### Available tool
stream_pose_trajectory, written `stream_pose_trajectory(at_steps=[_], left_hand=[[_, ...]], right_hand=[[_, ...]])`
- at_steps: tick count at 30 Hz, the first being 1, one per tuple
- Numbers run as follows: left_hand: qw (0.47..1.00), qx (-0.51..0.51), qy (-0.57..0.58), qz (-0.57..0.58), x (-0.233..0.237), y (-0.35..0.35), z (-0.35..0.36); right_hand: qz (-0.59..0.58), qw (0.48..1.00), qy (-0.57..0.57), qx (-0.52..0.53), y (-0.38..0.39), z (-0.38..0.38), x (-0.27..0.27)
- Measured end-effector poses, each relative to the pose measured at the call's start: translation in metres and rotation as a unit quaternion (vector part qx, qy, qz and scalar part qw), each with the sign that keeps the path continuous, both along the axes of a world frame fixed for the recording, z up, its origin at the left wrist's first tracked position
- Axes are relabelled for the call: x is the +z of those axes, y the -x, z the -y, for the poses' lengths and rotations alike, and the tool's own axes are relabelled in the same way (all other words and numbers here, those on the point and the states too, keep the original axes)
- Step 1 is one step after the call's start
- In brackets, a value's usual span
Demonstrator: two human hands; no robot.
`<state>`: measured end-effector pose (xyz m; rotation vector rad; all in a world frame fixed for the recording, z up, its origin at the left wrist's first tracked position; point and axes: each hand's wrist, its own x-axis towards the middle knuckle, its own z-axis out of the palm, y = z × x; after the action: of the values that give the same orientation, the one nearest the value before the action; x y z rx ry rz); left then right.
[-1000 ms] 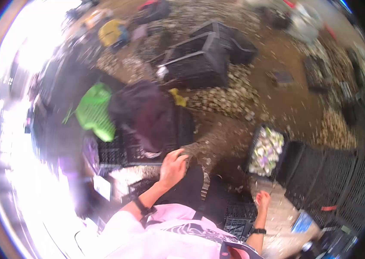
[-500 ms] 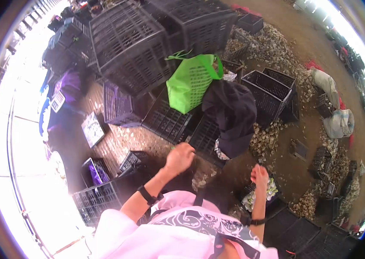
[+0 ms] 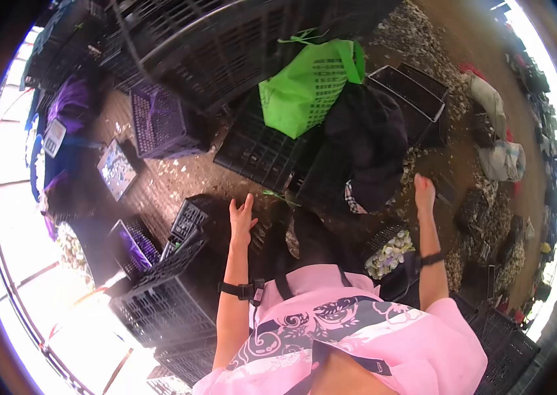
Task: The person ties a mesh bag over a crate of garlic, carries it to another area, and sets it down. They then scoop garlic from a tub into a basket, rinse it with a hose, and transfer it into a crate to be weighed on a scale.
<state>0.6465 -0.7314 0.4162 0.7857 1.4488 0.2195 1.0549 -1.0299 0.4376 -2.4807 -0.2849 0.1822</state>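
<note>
- The left hand (image 3: pixel 243 217), below and left of the green bag (image 3: pixel 305 85), is apart from the right, fingers spread and empty; a careless reach could knock it against the black crate (image 3: pixel 249 150) just below the bag.
- The right hand (image 3: pixel 425 193) is below and right of the bag; its angle hides whether it grips anything. A sideways sweep could snag the dark cloth (image 3: pixel 367 135) beside the bag.
- Pale pieces (image 3: pixel 390 255), farther below the bag, could spill if bumped.
</note>
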Motion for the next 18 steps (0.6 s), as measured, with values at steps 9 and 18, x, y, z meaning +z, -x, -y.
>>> stream_pose_trajectory(at_steps=[9,18], left_hand=[[0.993,0.054,0.087,0.063,-0.031,-0.061,-0.01],[0.992,0.1,0.056,0.06,-0.043,-0.078,-0.011]], right_hand=[[-0.061,0.981,0.107,0.15,-0.213,-0.206,-0.034],[-0.286,0.877,0.107,0.37,-0.229,-0.259,-0.124]])
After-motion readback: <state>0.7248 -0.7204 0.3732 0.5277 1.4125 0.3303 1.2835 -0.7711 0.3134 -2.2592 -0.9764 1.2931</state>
